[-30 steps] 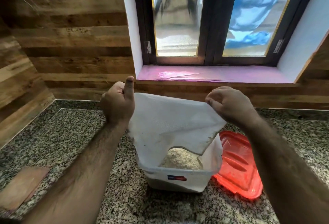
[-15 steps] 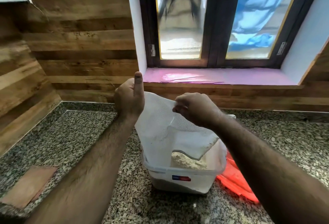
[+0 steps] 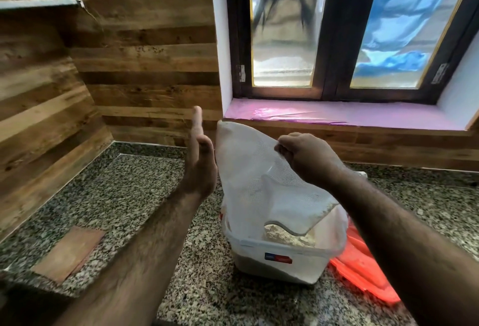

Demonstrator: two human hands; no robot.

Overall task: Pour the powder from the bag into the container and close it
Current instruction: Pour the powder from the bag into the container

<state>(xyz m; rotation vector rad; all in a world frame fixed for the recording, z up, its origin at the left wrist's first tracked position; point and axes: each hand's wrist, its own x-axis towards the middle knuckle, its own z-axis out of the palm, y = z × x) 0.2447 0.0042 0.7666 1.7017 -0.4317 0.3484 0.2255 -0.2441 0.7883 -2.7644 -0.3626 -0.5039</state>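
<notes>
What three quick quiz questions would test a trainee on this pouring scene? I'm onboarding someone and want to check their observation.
1. True or false: both hands grip the white bag.
2. Which hand pinches the bag's upper edge? A) left hand B) right hand
3. Fill in: the red lid lies on the granite counter beside the plastic container, on the person's ____ side.

Key: 1. False; the left hand is open and flat beside the bag. 2. B. 3. Right.
</notes>
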